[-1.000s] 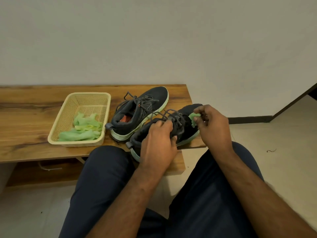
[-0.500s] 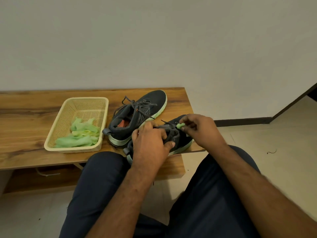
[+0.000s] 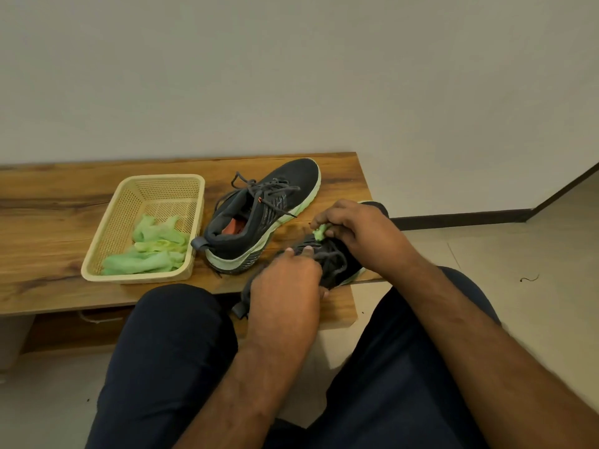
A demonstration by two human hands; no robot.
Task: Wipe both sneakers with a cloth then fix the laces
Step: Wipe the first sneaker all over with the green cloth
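You're wiping the near sneaker, left hand gripping it, right hand pinching the cloth; next, keep rubbing toward the toe.

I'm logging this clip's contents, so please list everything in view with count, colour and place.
far sneaker: 1, dark grey with pale green sole, on the bench beside the basket
near sneaker: 1, dark grey, at the bench's front right edge, under both hands
cloth: 1, light green wad, in the right hand
spare cloths: several, light green, inside the basket
basket: 1, cream, on the bench's left part
bench: 1, brown wood, against the wall
left hand: holds the near sneaker's lace area
right hand: pinches the cloth
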